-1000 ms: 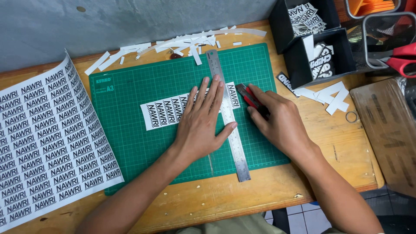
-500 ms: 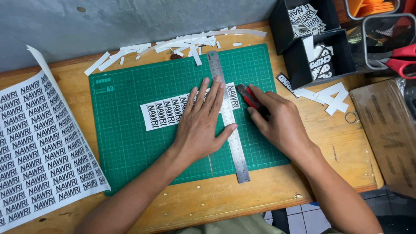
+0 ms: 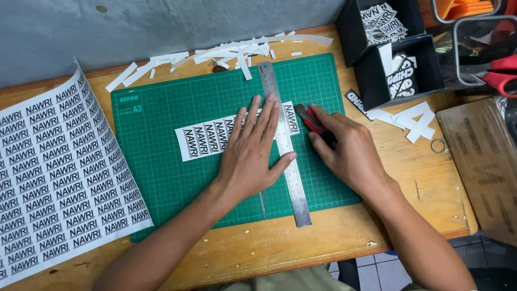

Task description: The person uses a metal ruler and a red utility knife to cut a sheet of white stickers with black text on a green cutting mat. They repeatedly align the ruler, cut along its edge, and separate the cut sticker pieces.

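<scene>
A large printed label sheet (image 3: 59, 178) lies at the left, partly over the green cutting mat (image 3: 161, 161), with paper offcuts (image 3: 215, 54) along the far edge and two black boxes (image 3: 393, 54) at the far right. The left hand (image 3: 253, 156) lies flat, fingers spread, pressing the steel ruler (image 3: 285, 145) onto a narrow black-and-white label strip (image 3: 207, 140) at mat centre. The right hand (image 3: 350, 153) grips a red cutter (image 3: 308, 118) just right of the ruler.

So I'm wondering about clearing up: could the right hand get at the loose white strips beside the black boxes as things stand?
Probably yes: the right hand holds a red cutter, but only bare wooden table lies between it and the white strips.
</scene>
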